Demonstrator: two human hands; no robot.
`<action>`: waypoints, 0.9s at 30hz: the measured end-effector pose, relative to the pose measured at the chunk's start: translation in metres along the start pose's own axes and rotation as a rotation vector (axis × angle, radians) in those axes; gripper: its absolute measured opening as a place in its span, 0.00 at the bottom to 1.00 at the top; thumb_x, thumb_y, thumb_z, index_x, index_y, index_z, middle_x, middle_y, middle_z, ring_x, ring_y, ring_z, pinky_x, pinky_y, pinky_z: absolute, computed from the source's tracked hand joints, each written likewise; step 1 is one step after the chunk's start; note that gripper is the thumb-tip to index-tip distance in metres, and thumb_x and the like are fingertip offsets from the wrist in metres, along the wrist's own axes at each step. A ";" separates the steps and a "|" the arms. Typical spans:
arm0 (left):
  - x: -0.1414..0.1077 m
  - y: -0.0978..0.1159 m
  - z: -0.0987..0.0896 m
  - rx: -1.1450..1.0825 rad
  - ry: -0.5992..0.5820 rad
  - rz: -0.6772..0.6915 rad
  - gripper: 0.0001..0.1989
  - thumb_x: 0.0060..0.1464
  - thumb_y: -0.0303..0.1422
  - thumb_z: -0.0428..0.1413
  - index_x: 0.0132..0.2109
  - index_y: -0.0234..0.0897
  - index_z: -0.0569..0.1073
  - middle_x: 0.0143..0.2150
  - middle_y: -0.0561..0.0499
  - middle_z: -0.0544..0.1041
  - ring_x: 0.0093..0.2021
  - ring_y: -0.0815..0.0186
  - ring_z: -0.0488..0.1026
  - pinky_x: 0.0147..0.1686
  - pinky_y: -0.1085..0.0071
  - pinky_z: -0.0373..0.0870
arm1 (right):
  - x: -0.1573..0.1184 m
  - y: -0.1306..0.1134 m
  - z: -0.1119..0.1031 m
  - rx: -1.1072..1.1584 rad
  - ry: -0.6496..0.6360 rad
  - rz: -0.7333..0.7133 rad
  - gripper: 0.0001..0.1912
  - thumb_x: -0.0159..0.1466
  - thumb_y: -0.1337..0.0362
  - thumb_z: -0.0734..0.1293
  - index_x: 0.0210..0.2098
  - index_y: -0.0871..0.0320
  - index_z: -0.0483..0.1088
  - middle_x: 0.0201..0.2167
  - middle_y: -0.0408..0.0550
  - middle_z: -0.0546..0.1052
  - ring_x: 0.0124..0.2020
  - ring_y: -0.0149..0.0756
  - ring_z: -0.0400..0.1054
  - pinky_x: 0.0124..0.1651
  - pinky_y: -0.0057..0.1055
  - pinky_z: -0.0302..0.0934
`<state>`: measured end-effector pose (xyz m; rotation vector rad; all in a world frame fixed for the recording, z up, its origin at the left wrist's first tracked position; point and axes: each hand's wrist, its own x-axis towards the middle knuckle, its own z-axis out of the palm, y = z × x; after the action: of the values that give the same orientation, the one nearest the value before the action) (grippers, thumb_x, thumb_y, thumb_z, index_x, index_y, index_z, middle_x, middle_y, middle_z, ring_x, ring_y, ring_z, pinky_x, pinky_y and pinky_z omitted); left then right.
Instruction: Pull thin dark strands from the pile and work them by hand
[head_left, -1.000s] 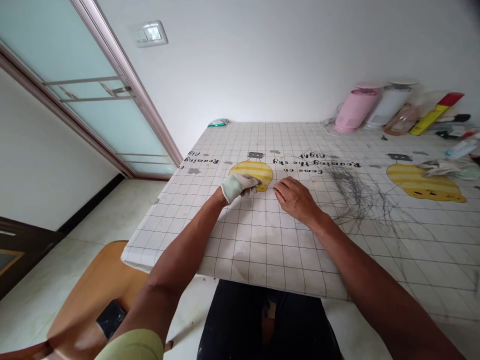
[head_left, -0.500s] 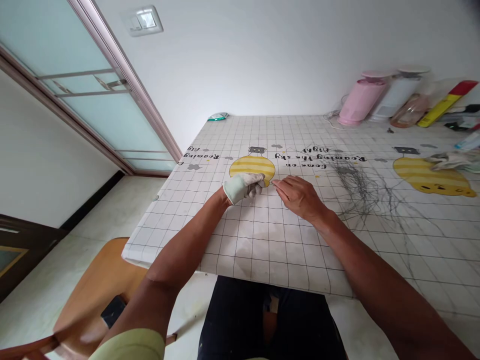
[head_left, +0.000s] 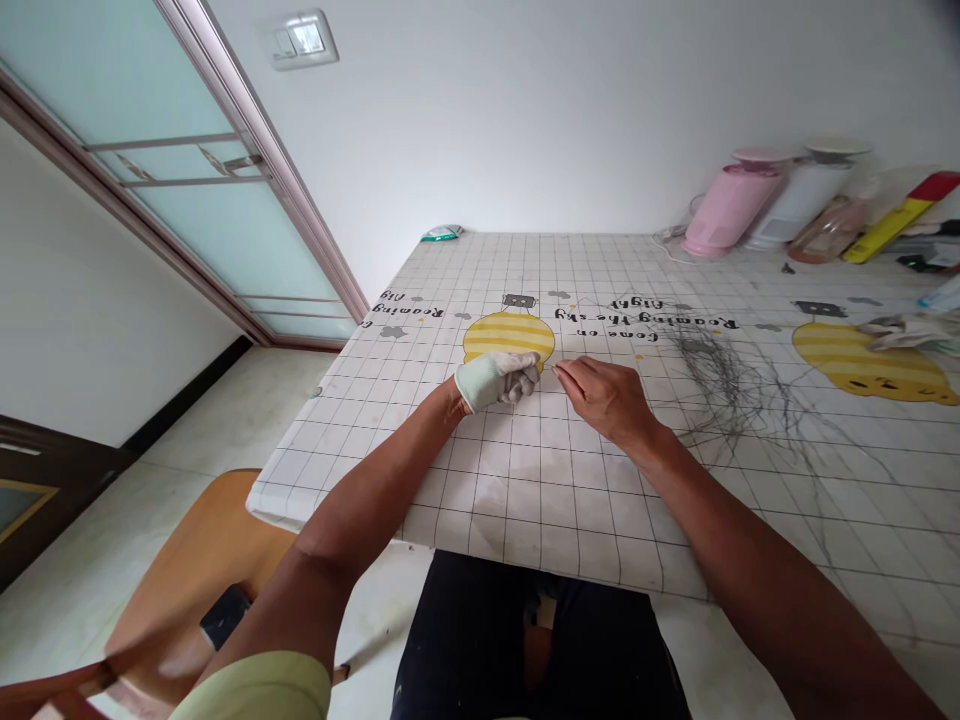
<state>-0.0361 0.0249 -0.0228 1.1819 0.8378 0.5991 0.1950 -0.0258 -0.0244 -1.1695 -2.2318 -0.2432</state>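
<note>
My left hand point(head_left: 501, 380), in a pale work glove, is closed with its fingertips pinched over the yellow balloon print on the tablecloth. My bare right hand point(head_left: 606, 397) sits just to its right, thumb and forefinger pinched together. A small gap separates the two hands. Whatever lies between the fingers of either hand is too fine to make out. To the right of my right hand, a loose tangle of thin dark wire-like strands point(head_left: 721, 385) spreads over the cloth.
A white checked tablecloth point(head_left: 517, 505) covers the table. Toward the right lies another pale glove point(head_left: 911, 330). At the back right stand a pink cylindrical device point(head_left: 733, 208), a white one point(head_left: 799, 200) and a yellow-red box point(head_left: 896, 222). A green packet point(head_left: 442, 233) lies at the far left corner. A wooden chair point(head_left: 176, 560) is at lower left.
The whole view has shifted slightly. Both hands stay close together over the balloon print, still pinched, with only a slight change in the left fingers.
</note>
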 end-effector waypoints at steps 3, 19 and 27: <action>0.000 0.000 0.000 -0.016 -0.012 0.010 0.24 0.60 0.54 0.63 0.34 0.36 0.74 0.26 0.50 0.74 0.21 0.73 0.64 0.20 0.75 0.54 | -0.001 0.000 0.001 -0.018 0.013 0.011 0.22 0.81 0.60 0.56 0.38 0.58 0.78 0.28 0.48 0.78 0.27 0.35 0.66 0.30 0.35 0.48; 0.009 -0.011 -0.009 0.022 0.059 0.136 0.20 0.60 0.49 0.65 0.44 0.34 0.80 0.34 0.49 0.78 0.23 0.74 0.64 0.20 0.74 0.52 | -0.003 0.001 0.006 0.017 -0.037 0.056 0.20 0.80 0.61 0.57 0.53 0.59 0.79 0.35 0.52 0.84 0.33 0.39 0.75 0.33 0.33 0.57; 0.007 -0.007 -0.006 0.064 0.079 0.152 0.18 0.58 0.46 0.66 0.43 0.34 0.79 0.34 0.51 0.77 0.23 0.74 0.64 0.21 0.74 0.50 | -0.003 0.000 0.007 0.020 -0.059 0.084 0.20 0.79 0.61 0.57 0.53 0.58 0.81 0.34 0.52 0.84 0.34 0.40 0.76 0.35 0.33 0.60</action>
<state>-0.0375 0.0317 -0.0322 1.2946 0.8438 0.7517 0.1936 -0.0246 -0.0314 -1.2714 -2.2243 -0.1534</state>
